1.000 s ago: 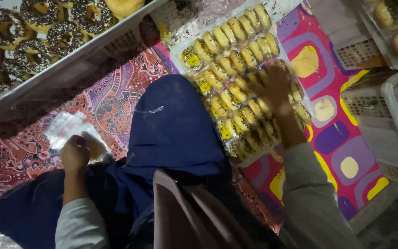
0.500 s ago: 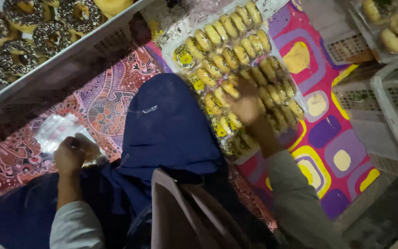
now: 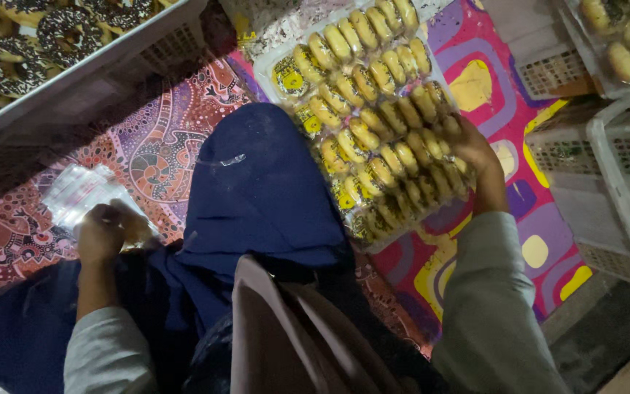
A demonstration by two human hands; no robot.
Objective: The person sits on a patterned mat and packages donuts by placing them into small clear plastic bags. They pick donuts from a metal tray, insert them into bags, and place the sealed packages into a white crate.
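Observation:
Several clear packs of small yellow pastries [image 3: 373, 124] lie stacked on a bright pink, purple and yellow mat [image 3: 475, 87]. My right hand [image 3: 475, 149] is at the stack's right edge, fingers curled over the side of a pack. My left hand [image 3: 103, 233] rests at the lower left with its fingers closed on a pile of clear plastic bags [image 3: 74, 191]. Both arms wear grey sleeves. A dark blue cloth [image 3: 257, 190] covers my lap between the hands.
A white crate [image 3: 89, 69] with chocolate-glazed doughnuts [image 3: 60, 25] stands at the upper left. More white crates [image 3: 621, 153] are stacked on the right, one with wrapped buns [image 3: 625, 62]. A red patterned cloth [image 3: 154, 146] covers the floor on the left.
My right hand has moved from the top of the pastry packs to their right edge. My left hand has stayed on the plastic bags.

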